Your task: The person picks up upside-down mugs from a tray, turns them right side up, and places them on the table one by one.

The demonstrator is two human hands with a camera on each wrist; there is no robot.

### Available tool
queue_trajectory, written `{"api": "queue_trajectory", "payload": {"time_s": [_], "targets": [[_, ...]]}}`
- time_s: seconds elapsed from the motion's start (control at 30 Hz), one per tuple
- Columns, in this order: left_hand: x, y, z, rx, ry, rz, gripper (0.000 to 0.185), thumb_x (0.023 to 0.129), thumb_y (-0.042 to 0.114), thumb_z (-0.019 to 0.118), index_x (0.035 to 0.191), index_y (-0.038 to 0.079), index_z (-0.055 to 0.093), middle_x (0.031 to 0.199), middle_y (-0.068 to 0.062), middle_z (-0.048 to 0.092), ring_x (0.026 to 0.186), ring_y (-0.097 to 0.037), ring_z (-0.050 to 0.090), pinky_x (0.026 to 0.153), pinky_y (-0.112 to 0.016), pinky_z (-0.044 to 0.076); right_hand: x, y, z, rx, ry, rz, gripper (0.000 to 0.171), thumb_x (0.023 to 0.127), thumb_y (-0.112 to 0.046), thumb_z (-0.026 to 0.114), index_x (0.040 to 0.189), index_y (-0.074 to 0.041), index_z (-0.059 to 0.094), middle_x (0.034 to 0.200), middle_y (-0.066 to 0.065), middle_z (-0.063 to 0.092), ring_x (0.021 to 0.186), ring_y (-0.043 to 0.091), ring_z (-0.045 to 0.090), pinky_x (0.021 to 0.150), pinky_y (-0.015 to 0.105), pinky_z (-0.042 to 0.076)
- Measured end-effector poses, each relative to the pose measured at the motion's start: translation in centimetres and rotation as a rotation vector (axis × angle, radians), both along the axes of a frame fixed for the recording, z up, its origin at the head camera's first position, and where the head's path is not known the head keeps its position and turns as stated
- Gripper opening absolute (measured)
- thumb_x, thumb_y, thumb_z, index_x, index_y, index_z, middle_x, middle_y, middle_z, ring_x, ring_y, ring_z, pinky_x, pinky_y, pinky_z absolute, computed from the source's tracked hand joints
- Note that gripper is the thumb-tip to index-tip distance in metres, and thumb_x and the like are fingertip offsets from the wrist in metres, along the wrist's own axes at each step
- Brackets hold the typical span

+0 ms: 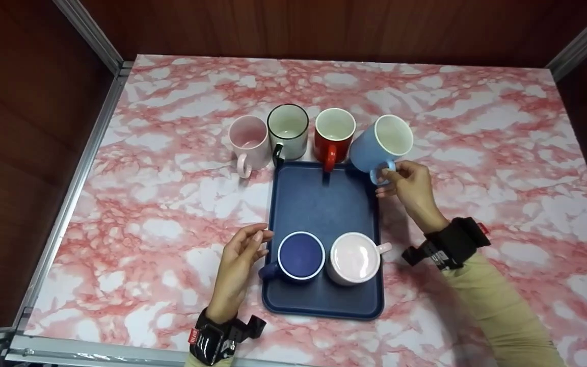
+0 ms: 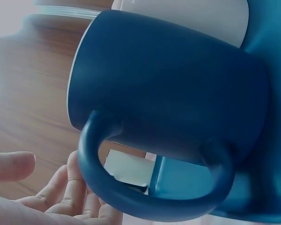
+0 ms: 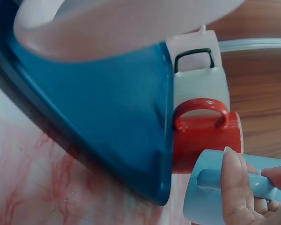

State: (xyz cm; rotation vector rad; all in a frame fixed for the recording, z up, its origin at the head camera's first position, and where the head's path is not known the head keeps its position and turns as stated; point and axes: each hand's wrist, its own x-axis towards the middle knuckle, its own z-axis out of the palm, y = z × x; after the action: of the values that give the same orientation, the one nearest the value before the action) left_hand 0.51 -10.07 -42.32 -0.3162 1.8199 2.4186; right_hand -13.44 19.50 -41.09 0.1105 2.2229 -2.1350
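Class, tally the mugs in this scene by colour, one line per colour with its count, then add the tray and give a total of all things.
Pink mug: 1
White mug with black rim: 1
Red mug: 1
Light blue mug, held tilted by the right hand: 1
Dark blue mug: 1
White mug: 1
Blue tray: 1
Total: 7
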Motion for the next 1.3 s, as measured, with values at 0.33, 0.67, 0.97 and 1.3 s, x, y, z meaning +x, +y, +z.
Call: {"api": "queue_trajectory", "payload": {"time_s": [0.33, 0.67, 0.97, 1.3], "targets": [[0.1, 0.0, -0.4, 0.016, -0.014, 0.006, 0.028, 0.094, 0.011, 0.049, 0.116, -0.006, 0.052, 0.105, -0.018, 0.057, 0.102, -0.027, 0.052, 0.089, -0.042, 0.041, -1.2, -0.2, -1.0, 0.089, -0.037, -0.034, 0.016, 0.089, 0.001, 0.052, 0.091, 0.017, 0.052, 0.067, 0.009, 0.062, 0.048, 0.013, 0.06, 0.049, 0.028, 0.052], [-0.1, -0.5, -4.5, 0.04, 0.126, -0.022, 0.038, 0.093, 0.023, 0.054, 0.118, -0.005, 0.052, 0.104, -0.014, 0.059, 0.098, -0.024, 0.055, 0.08, -0.032, 0.045, -2.5, -0.4, -1.3, 0.13, -0.039, -0.049, 0.011, 0.088, 0.002, 0.054, 0.089, 0.013, 0.053, 0.062, 0.006, 0.06, 0.044, 0.012, 0.058, 0.047, 0.027, 0.051], [0.1, 0.0, -3.2, 0.025, 0.043, 0.001, 0.038, 0.092, 0.02, 0.054, 0.116, -0.01, 0.05, 0.101, -0.011, 0.06, 0.097, -0.025, 0.054, 0.08, -0.033, 0.044, -3.3, -0.8, -1.6, 0.228, -0.01, -0.033, 0.013, 0.088, 0.0, 0.055, 0.088, 0.014, 0.054, 0.07, 0.017, 0.061, 0.044, 0.009, 0.058, 0.046, 0.026, 0.051], [0.0, 0.3, -1.7, 0.037, 0.015, 0.003, 0.033, 0.093, 0.018, 0.054, 0.113, -0.008, 0.053, 0.099, -0.01, 0.06, 0.095, -0.019, 0.055, 0.079, -0.031, 0.045, -4.3, -0.9, -2.1, 0.263, -0.038, -0.006, 0.016, 0.089, 0.001, 0.053, 0.093, 0.017, 0.054, 0.08, 0.027, 0.06, 0.044, 0.009, 0.058, 0.047, 0.028, 0.051]]}}
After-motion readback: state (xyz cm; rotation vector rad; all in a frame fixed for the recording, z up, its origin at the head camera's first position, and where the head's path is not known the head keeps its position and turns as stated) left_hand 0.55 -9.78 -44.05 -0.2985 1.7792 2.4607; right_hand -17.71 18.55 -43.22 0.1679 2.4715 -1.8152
